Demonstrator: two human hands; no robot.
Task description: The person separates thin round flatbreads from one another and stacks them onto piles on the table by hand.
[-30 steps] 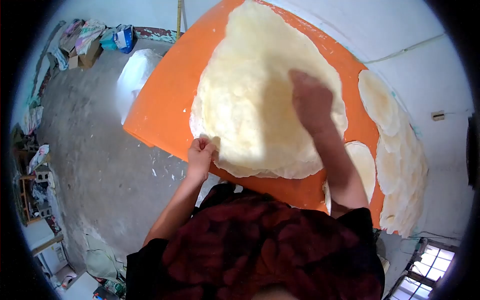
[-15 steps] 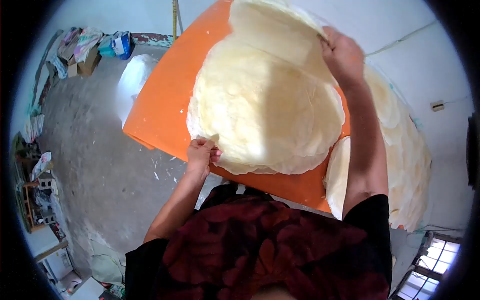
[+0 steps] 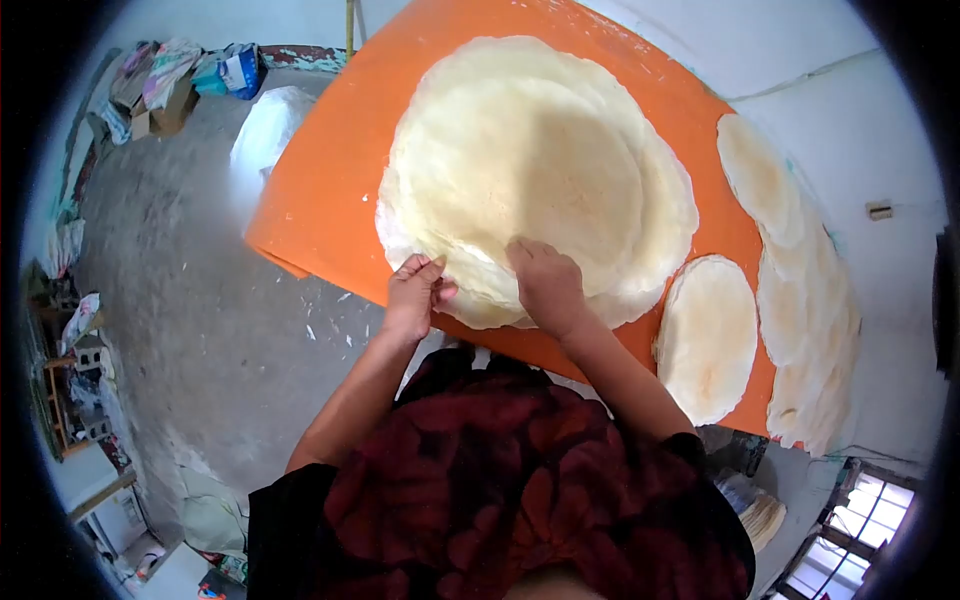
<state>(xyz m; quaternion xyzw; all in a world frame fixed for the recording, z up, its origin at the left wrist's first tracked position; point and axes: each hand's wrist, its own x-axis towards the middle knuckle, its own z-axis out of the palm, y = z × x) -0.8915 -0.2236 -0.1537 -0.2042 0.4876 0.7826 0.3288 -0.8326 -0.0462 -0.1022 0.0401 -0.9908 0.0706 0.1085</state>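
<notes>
A pile of thin, pale, round flatbreads [image 3: 520, 160] with uneven edges lies on an orange table top [image 3: 330, 190]. My left hand [image 3: 415, 292] is at the pile's near left edge, its thumb and fingers pinched on the rim of a flatbread. Further right, my right hand [image 3: 548, 285] rests over the near part of the pile with its fingers curled down onto the top flatbread; their tips are partly hidden. Between both hands the near edge looks wrinkled and slightly raised.
To the right lies a smaller flatbread stack [image 3: 708, 340], with many overlapping flatbreads [image 3: 800, 300] beyond it by the wall. A white bundle [image 3: 270, 130] stands on the floor left of the table. Boxes and bags [image 3: 170, 95] sit in the far left corner.
My right hand has come down from the far right, where it held up a flatbread's edge, to the near side. The raised flatbread now lies flat; my left hand has barely moved.
</notes>
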